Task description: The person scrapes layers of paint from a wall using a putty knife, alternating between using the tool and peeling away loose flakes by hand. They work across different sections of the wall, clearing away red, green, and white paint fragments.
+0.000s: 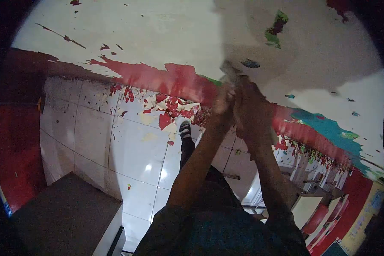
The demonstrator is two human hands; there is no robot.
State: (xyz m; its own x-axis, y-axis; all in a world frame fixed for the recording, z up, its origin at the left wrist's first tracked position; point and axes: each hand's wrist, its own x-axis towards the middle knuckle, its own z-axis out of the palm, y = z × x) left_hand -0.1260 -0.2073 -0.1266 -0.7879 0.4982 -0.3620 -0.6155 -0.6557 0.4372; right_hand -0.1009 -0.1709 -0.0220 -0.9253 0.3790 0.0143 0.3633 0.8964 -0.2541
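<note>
Both my hands are raised together against the wall (170,38), whose red paint is peeled away to a pale surface. Smeared by motion, my left hand (224,98) is closed right beside my right hand (248,98), which is closed too. From their upper end sticks out a blurred grey scraper (229,68), its tip at the pale wall just above the remaining red paint band (158,79). Its handle is hidden in my fingers. A dark paint patch (250,63) lies just right of the tip.
Red and cream paint flakes (168,111) litter the tiled floor (136,149) along the wall's foot. My shoe (185,129) stands near them. A dark-topped box-like piece of furniture (68,217) is at lower left. Teal paint (328,130) remains at right, with shelving (313,213) at lower right.
</note>
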